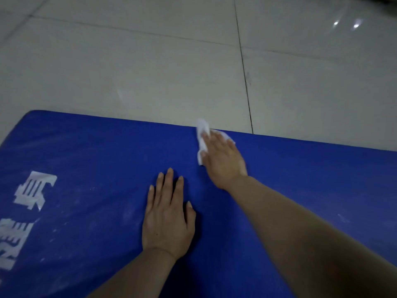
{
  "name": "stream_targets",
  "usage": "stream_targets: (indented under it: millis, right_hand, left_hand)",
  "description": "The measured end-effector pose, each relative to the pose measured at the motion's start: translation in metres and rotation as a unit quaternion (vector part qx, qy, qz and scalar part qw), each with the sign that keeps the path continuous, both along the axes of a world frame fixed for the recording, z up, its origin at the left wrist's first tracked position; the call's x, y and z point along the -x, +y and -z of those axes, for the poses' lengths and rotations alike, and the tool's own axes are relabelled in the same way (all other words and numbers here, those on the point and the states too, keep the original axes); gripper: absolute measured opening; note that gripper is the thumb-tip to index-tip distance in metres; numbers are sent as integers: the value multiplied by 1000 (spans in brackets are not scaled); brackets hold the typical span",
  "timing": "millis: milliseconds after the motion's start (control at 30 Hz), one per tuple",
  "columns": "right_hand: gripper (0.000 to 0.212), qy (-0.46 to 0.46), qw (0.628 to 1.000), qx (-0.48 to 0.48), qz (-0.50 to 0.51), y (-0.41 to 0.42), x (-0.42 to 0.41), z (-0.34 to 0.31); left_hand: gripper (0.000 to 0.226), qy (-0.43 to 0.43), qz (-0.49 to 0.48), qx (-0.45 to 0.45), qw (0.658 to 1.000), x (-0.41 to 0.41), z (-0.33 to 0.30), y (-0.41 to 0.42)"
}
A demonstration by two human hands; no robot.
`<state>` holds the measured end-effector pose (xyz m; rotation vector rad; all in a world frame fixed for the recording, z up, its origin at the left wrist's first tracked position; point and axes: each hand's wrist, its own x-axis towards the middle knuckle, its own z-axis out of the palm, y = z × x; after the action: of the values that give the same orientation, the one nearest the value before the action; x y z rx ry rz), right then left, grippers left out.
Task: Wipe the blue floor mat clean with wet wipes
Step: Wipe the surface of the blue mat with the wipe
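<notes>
Head view: my right hand (221, 160) presses a white wipe (202, 138) flat-fingered against the far edge of the blue mat (96, 151), which lies on the tiled floor (150, 61); my left hand (167, 218) rests open, palm down, on the mat nearby

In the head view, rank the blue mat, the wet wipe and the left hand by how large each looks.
1. blue mat, by far the largest.
2. left hand, flat on the mat.
3. wet wipe, partly hidden under the right hand; it also lies farther from the camera, so it may be larger than it looks.
</notes>
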<state>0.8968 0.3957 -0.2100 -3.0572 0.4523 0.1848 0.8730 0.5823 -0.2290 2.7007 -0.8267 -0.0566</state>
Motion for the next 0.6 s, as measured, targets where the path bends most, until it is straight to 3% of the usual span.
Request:
stream_targets:
  millis: [167, 267, 333, 467, 600]
  right_hand:
    - [50, 27, 989, 43, 137, -71, 27, -9]
    - [47, 32, 971, 14, 238, -73, 16, -10]
    - [48, 9, 980, 23, 197, -51, -3, -7]
    - [59, -34, 999, -12, 9, 12, -32, 1]
    - [53, -12, 1000, -7, -27, 4, -23, 9]
  left_hand:
    - [58, -7, -6, -41, 999, 2, -2, -4]
    - [58, -9, -5, -53, 999, 1, -3, -4]
    - [57, -12, -3, -56, 998, 2, -3, -5]
    - [59, -18, -4, -64, 998, 1, -2, -4]
    - [58, -21, -4, -61, 998, 0, -3, -5]
